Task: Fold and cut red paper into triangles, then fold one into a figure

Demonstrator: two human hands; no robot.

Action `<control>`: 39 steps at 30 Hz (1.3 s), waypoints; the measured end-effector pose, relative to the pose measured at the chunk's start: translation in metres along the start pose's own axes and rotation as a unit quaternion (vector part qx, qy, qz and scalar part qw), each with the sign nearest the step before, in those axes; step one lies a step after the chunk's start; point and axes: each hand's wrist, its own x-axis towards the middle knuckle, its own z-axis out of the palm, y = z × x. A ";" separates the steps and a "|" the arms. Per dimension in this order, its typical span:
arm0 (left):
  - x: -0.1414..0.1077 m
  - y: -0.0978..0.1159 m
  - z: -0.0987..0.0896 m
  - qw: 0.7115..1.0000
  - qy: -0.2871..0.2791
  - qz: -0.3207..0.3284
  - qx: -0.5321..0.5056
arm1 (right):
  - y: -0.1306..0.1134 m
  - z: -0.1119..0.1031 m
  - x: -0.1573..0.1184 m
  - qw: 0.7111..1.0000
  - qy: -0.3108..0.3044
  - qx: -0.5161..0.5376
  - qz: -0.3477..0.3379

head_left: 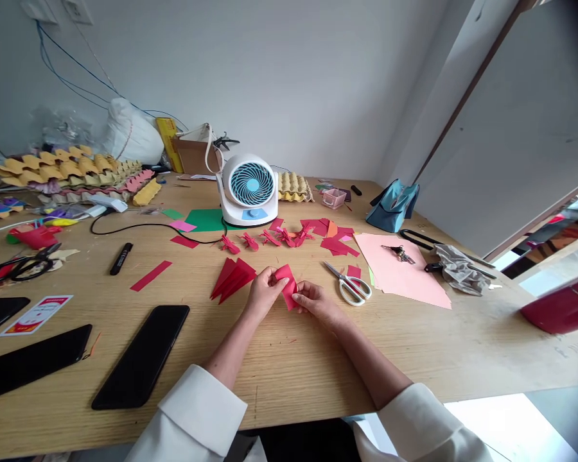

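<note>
A small strip of red paper (288,287) is held up between both hands over the table. My left hand (266,290) pinches its upper left edge with thumb and fingers. Lower on the right edge, my right hand (316,301) grips the same paper. Left of the hands lies a fanned stack of red paper pieces (233,279). Beyond them runs a row of several folded red paper shapes (270,238). White-handled scissors (355,290) rest to the right of my right hand, with red paper scraps (337,244) behind them.
A white fan (249,189) stands at the back. Phones, one a black phone (142,356), lie at the left, near a black marker (121,258) and black scissors (22,264). Pink sheets (404,276) with keys (401,255) are at the right, before a blue bag (393,206).
</note>
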 end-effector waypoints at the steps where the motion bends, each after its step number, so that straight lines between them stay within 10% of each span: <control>1: 0.000 -0.002 0.000 1.000 -0.001 0.005 0.010 | 0.002 0.000 0.001 1.000 0.005 0.007 0.004; 15: 0.002 -0.007 0.000 0.997 0.022 0.036 0.064 | 0.008 -0.001 0.004 0.990 0.078 -0.115 -0.022; 24: -0.005 -0.001 0.002 0.992 -0.086 -0.089 -0.015 | 0.009 -0.002 0.002 0.989 0.067 -0.130 -0.036; 39: 0.006 0.011 -0.012 0.985 0.130 -0.053 -0.104 | -0.006 -0.041 -0.001 0.982 0.132 -0.137 -0.003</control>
